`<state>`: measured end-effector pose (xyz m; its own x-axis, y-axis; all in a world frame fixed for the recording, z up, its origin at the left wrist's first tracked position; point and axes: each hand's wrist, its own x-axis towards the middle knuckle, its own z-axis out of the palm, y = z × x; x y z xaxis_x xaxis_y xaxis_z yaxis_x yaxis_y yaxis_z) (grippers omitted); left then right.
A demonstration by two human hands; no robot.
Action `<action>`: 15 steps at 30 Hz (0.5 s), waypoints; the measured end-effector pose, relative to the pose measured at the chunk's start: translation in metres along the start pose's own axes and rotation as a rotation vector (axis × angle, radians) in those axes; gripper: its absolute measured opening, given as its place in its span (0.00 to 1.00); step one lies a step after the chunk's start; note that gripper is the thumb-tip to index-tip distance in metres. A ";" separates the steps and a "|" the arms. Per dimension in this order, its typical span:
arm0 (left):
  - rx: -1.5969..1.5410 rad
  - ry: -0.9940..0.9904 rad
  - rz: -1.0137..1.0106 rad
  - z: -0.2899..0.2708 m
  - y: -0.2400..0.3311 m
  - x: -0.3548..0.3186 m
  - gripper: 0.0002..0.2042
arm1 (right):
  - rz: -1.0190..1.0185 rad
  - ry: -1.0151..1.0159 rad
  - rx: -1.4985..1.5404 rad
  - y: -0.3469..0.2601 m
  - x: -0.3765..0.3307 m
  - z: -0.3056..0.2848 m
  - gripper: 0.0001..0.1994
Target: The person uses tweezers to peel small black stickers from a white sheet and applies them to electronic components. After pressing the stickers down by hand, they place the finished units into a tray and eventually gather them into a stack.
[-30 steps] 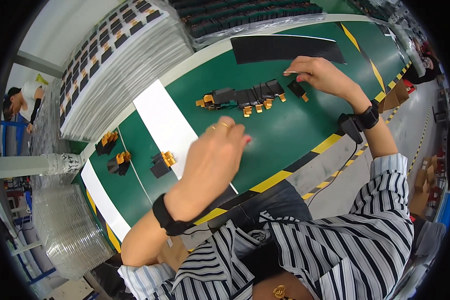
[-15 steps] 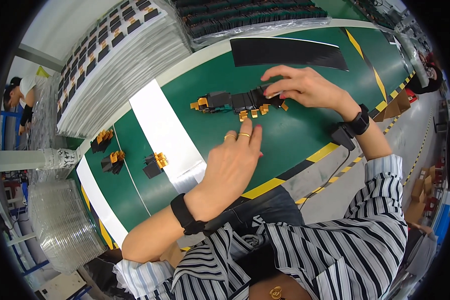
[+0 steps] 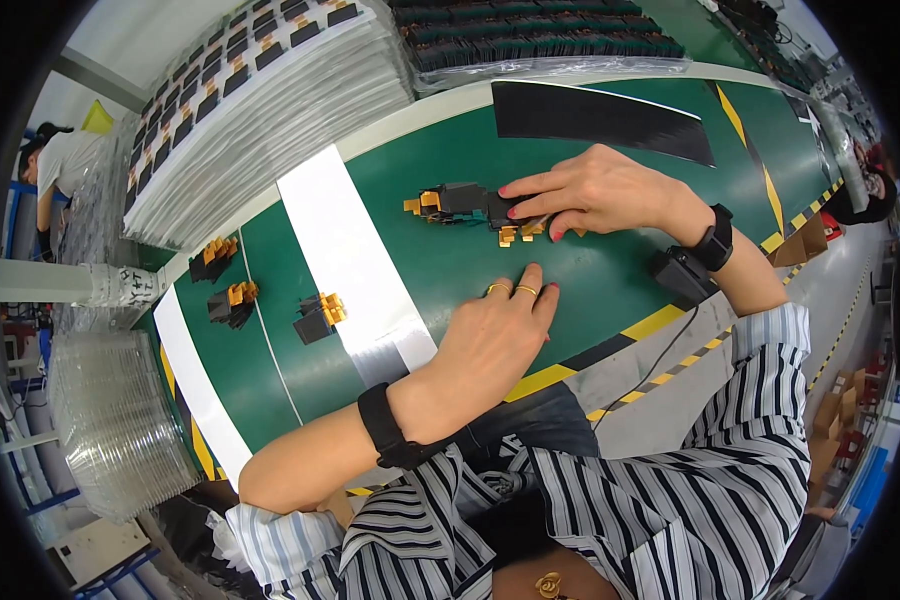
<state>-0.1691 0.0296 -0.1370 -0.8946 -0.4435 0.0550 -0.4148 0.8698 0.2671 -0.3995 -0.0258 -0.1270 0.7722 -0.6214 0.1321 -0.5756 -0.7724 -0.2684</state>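
Observation:
Thin black rectangular pieces with gold-orange tabs lie in an overlapping row (image 3: 462,200) on the green mat. My right hand (image 3: 610,195) reaches over the row's right end from above. Its fingers are stretched out on the black pieces, with the thumb below by the gold tabs; part of the row is hidden under it. Below the row, my left hand (image 3: 500,335) rests low over the mat, fingers extended and apart, holding nothing. Farther left lie three small stacks of the same kind of piece: a near one (image 3: 317,318), a middle one (image 3: 232,305) and a far one (image 3: 213,259).
A white strip (image 3: 335,220) crosses the green mat (image 3: 390,170) left of the row. A black sheet (image 3: 600,120) lies at the back. Tall stacked clear trays (image 3: 280,130) hold similar pieces; another tray (image 3: 540,40) stands behind. Striped tape (image 3: 660,322) marks the near edge.
My right hand has come down and left, fingers now laid over the right part of the row. My left hand has drawn back slightly from the gold tabs. The whole view has shifted a little.

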 end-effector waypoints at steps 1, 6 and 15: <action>-0.006 0.008 0.006 0.000 -0.001 -0.001 0.21 | 0.023 -0.025 0.002 0.000 -0.001 0.000 0.18; 0.005 0.073 -0.032 0.000 -0.003 -0.002 0.23 | 0.206 0.056 0.058 -0.015 -0.014 0.007 0.19; 0.150 0.038 -0.218 0.005 -0.008 0.018 0.25 | 0.234 0.023 0.166 0.003 -0.038 -0.010 0.20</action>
<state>-0.1822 0.0158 -0.1425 -0.7757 -0.6293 0.0484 -0.6196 0.7738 0.1314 -0.4333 -0.0060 -0.1238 0.6166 -0.7842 0.0692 -0.6840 -0.5771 -0.4461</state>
